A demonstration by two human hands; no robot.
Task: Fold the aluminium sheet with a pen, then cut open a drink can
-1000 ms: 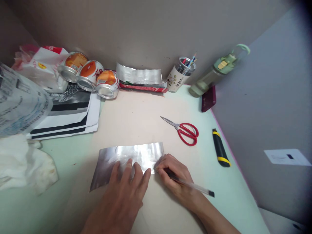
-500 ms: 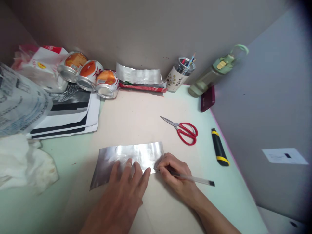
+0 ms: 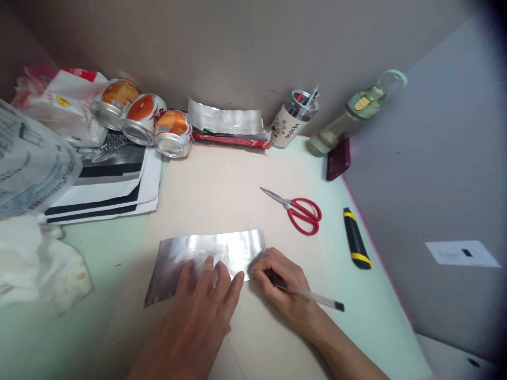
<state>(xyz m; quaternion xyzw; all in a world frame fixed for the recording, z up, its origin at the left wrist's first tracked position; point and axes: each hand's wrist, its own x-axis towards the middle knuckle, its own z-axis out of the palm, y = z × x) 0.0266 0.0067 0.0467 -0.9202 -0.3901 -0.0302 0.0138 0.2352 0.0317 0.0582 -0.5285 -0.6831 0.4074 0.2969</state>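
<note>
A shiny sheet of thin metal (image 3: 170, 264) lies on the pale board, its left end curling slightly. My left hand (image 3: 202, 311) rests on its lower part with fingers spread, pressing it flat. In my right hand (image 3: 285, 279) is a pen (image 3: 317, 298), pinched near its tip; the clear barrel with a black end points to the lower right. The tip is at the sheet's lower right corner, mostly hidden by my fingers. Scissors with red handles (image 3: 304, 215) lie beyond my right hand, blades closed.
A black and yellow utility knife (image 3: 357, 240) lies at the right edge. Along the back stand several things: drink cans (image 3: 173, 132), cut can sheets (image 3: 227, 122), a pen holder (image 3: 291, 124) and a green bottle (image 3: 340, 124). Papers (image 3: 106, 195) and a white cloth (image 3: 43, 264) lie left.
My right hand has shifted very slightly left, and the pen's back end has swung a little downward. My left hand stays on the metal sheet.
</note>
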